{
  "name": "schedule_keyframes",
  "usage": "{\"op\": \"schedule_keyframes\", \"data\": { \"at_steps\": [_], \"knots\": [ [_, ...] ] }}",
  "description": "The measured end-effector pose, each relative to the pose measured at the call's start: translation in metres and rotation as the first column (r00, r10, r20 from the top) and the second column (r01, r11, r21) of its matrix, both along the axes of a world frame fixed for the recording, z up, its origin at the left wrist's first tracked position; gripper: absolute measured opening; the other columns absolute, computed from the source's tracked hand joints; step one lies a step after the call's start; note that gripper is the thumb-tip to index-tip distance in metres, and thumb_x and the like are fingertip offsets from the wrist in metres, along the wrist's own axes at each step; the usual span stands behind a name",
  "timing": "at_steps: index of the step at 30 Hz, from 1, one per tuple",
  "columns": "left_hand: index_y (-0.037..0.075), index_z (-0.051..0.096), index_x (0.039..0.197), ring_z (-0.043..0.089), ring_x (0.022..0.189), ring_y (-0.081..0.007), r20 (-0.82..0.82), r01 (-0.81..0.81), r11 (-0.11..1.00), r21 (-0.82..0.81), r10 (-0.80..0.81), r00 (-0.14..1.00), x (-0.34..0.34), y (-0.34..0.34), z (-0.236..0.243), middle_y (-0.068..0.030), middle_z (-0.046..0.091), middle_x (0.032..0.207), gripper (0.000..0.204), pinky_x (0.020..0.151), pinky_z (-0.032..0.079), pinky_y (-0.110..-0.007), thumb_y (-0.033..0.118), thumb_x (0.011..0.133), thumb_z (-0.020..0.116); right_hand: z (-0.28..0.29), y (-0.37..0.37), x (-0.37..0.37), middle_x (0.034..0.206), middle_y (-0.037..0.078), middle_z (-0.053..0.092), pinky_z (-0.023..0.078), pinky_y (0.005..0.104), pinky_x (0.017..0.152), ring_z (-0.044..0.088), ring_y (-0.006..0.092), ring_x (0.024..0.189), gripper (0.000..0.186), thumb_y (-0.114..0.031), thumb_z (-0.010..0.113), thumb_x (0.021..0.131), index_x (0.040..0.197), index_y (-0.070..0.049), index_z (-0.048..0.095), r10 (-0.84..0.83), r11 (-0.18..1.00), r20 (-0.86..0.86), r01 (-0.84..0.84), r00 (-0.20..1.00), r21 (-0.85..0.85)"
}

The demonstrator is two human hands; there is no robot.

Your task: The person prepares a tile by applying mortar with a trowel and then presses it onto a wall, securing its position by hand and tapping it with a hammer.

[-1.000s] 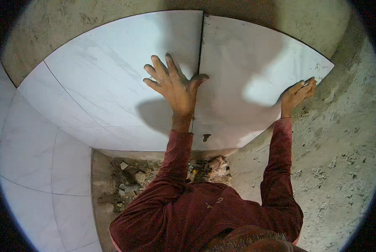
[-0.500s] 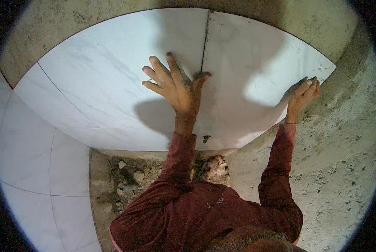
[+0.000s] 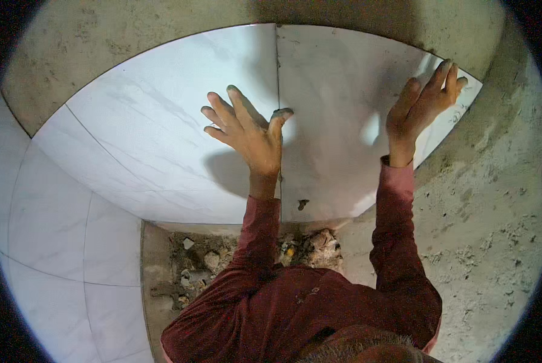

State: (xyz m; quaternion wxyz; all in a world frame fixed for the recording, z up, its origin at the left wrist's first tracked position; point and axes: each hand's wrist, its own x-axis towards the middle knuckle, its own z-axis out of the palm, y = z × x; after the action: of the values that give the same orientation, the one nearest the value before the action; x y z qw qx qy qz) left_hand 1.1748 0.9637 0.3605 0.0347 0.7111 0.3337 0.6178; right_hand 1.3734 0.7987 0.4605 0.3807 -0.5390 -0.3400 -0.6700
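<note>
Two large white marbled tiles stand side by side on the wall in front of me. My left hand [image 3: 245,130] has its fingers spread over the left tile [image 3: 162,97], and its thumb reaches across the dark upright joint. Higher up on the right, my right hand [image 3: 423,106] is at the outer end of the right tile [image 3: 331,72]. Its fingers are stretched toward the upper edge near the corner, and nothing shows in its grasp. Shadows from both arms fall on the tiles. A small dark hole or mark [image 3: 303,205] sits low on the right tile.
More white tiles [image 3: 47,212] cover the wall at left. Bare rough cement [image 3: 476,230] lies at right, with plain grey wall [image 3: 162,24] above the tiled part. Rubble and broken pieces [image 3: 213,260] fill a recess below, near my body.
My right hand has moved from the right tile's side edge up toward its top corner, its fingers now straighter. My left hand stays spread by the joint. The view has shifted slightly.
</note>
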Motion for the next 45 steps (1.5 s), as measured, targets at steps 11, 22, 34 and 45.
{"op": "schedule_keyframes", "data": {
  "at_steps": [11,22,34,45],
  "knots": [
    [0.005,0.015,0.155,-0.001,0.143,-0.0574,-0.024,-0.004,0.999,0.033,0.005,1.000,0.011,-0.002,0.009,-0.0336,0.003,0.157,0.115,0.107,0.003,-0.075,0.064,0.074,0.071,0.008,0.084,-0.043,0.155,0.017,0.027,0.017,0.0677,0.113,0.020,0.0481,0.143,0.073,-0.048,0.062,0.088,0.147,-0.010,0.041,0.011,0.937,0.082,0.019,0.997,-0.348],
    [0.002,0.014,0.155,-0.005,0.145,-0.0538,-0.044,-0.025,0.999,0.046,0.027,0.999,0.008,-0.004,0.007,-0.0309,-0.001,0.158,0.115,0.109,0.002,-0.073,0.060,0.075,0.074,0.021,0.038,-0.003,0.147,0.025,0.039,0.017,0.0557,0.117,0.026,0.0434,0.142,0.059,-0.037,0.042,0.103,0.146,0.003,0.036,-0.110,0.991,-0.102,0.102,0.989,-0.082],
    [0.009,0.023,0.155,0.009,0.146,-0.0495,-0.005,-0.170,0.981,0.097,0.171,0.985,-0.008,0.023,-0.020,-0.0275,0.009,0.160,0.113,0.108,0.014,-0.073,0.081,0.075,0.056,-0.040,-0.071,0.047,0.146,0.027,0.037,0.018,0.0618,0.115,0.026,0.0510,0.139,0.069,-0.028,0.060,0.090,0.146,0.002,0.035,0.050,0.997,-0.124,-0.042,0.991,0.068],
    [0.013,0.017,0.157,0.012,0.145,-0.0508,-0.063,-0.237,0.957,0.165,0.250,0.966,-0.010,0.022,-0.008,-0.0294,0.009,0.159,0.108,0.106,0.018,-0.073,0.079,0.079,0.053,-0.054,-0.084,0.077,0.149,0.025,0.035,0.019,0.0574,0.117,0.029,0.0460,0.140,0.070,-0.034,0.062,0.088,0.144,0.002,0.039,0.091,0.996,-0.308,-0.095,0.947,0.002]
  ]
}}
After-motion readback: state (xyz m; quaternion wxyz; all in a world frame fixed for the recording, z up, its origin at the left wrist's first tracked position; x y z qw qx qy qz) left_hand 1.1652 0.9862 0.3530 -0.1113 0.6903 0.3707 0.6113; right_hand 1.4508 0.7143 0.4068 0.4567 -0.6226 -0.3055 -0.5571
